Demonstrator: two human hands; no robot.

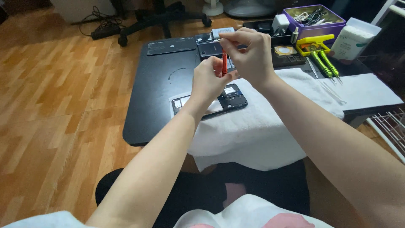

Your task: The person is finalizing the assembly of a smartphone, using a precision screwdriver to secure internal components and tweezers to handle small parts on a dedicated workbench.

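Hands raised over opened black phone [211, 103] on white towel [261, 126] — left hand [209, 82] and right hand [249, 52] both pinching slim red screwdriver [224, 63], seemingly adjusting it — next move needs tip steadied.

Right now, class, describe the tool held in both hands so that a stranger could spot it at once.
Start at the black table with the white towel. Above the opened phone lying there, the left hand and right hand meet around a slim red screwdriver. It is red and held upright; the other screwdrivers are green and lie flat.
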